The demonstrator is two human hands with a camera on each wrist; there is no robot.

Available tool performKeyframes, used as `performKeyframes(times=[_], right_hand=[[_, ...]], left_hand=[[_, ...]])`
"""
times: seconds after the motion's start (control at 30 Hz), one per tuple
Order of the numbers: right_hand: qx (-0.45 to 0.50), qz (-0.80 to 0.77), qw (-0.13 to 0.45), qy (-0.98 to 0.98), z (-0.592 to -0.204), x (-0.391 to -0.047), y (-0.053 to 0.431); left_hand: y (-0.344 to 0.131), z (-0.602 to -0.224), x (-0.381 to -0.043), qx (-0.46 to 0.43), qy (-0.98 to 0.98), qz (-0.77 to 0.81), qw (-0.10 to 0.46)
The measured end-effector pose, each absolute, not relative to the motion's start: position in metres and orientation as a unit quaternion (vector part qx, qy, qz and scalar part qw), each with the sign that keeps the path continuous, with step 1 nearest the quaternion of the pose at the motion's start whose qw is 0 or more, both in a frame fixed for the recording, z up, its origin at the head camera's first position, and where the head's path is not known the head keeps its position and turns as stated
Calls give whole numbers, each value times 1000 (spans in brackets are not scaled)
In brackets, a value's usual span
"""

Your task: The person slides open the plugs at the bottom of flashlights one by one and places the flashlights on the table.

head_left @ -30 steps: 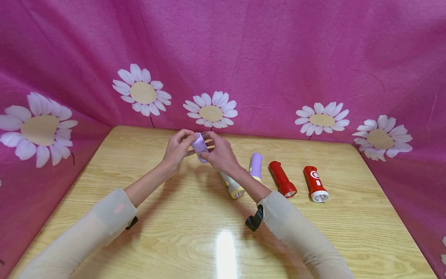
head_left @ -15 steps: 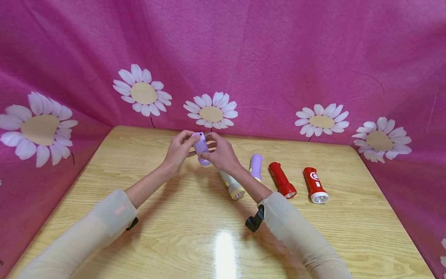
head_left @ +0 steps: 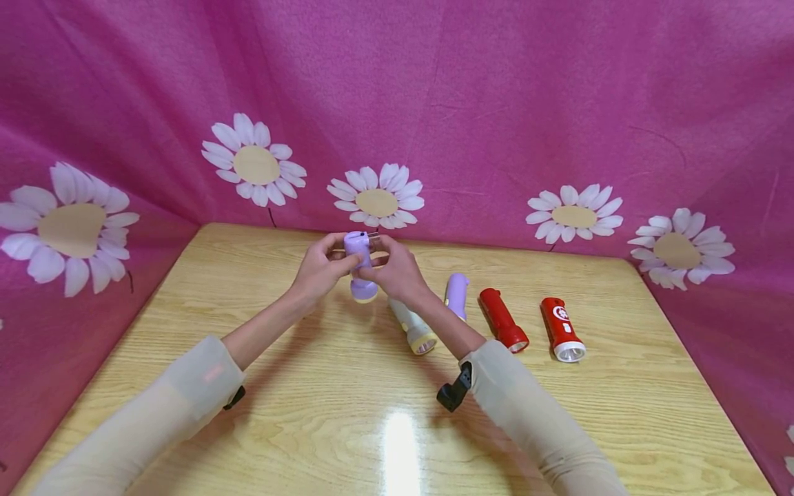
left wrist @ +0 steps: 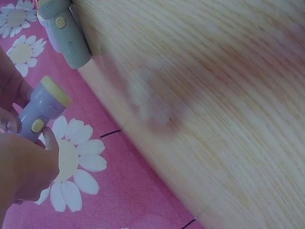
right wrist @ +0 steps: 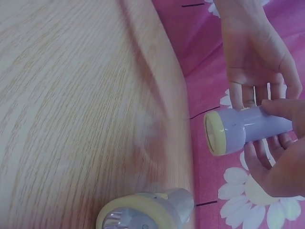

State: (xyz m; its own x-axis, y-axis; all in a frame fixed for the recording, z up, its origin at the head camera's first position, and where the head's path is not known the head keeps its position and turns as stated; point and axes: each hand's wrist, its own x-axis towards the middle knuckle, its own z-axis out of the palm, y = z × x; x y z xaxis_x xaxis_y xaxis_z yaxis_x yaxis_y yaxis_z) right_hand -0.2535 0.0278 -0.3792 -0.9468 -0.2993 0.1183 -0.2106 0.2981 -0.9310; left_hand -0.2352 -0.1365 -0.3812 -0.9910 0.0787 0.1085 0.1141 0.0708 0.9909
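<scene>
Both hands met at the centre of the head view, above the far part of the worktop. The left hand and the right hand each curled their fingers round one lilac torch, pinching it between them. A second earlier the torch lay tilted in the grip, its body leaning across the fingers; it had since been turned nearly upright, yellow lens end down and rounded tail up, and sat a little lower. That reads as a re-orienting of the torch in hand rather than any setting down, since it stayed clear of the worktop.

Both forearms reached forward from the lower corners of the frame and converged, wrists bent slightly inward, sleeves pulled to mid-forearm.

Just right of the hands a cream torch lay on the worktop, partly under the right forearm. Beside it lay a second lilac torch, then two red torches further right. A pink daisy cloth hung behind.
</scene>
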Motion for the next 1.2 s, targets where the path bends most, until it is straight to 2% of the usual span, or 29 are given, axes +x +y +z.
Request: performKeyframes(times=[0.83, 1.2], right_hand=[[-129, -622, 56, 771, -383, -250, 24], [-106, -637, 61, 761, -384, -249, 21]], left_hand=[[-142, -382, -238, -64, -737, -673, 3], [-145, -383, -238, -49, -724, -687, -27]])
